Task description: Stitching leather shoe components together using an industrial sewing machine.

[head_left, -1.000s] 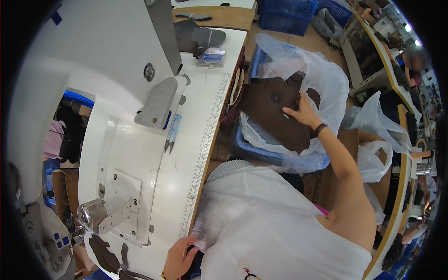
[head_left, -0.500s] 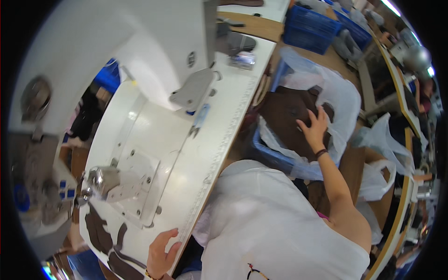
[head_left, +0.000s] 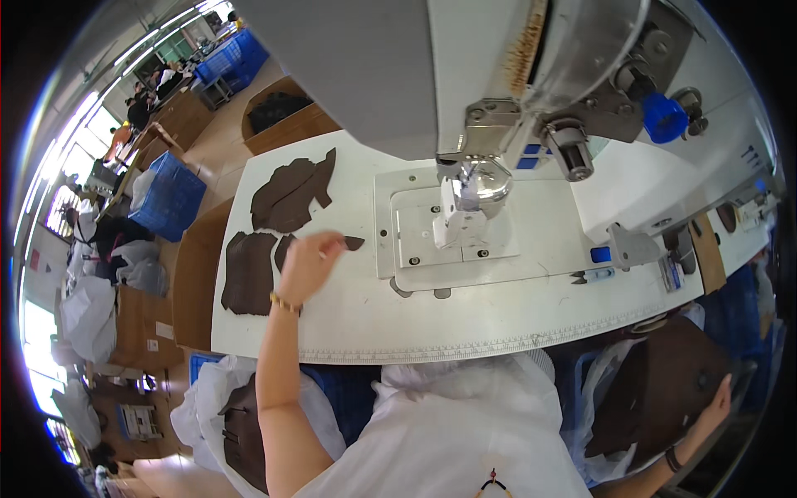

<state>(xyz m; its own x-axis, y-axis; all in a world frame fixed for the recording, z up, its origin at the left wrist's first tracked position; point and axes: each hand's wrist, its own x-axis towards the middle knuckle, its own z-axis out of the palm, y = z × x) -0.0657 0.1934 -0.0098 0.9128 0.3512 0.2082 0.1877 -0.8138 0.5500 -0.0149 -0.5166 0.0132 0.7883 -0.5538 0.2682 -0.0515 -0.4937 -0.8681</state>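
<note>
My left hand (head_left: 309, 264) is over the left part of the white sewing table, its thumb and fingertips pinched on a narrow dark brown leather-like piece (head_left: 354, 244). The hand covers the middle of that piece. Beside it lie a larger jagged brown piece (head_left: 286, 195) and a squarish brown piece (head_left: 247, 274), both flat. At the far right, my right hand (head_left: 714, 408) grips the edge of a big dark brown panel (head_left: 656, 390), tilted up over a bag-lined blue crate. Part of the right hand's grip is hidden.
A sewing machine (head_left: 473, 199) rises from the middle of the white table (head_left: 332, 332). Small blue-handled snips (head_left: 596, 275) lie right of its plate. Another bag-lined crate (head_left: 199, 415) with brown pieces stands at lower left. A cardboard box (head_left: 199, 282) adjoins the table's left end.
The view has swung left toward the table. My left hand has moved from the table edge onto the narrow piece. My right hand, open over the crate before, now grips the raised panel.
</note>
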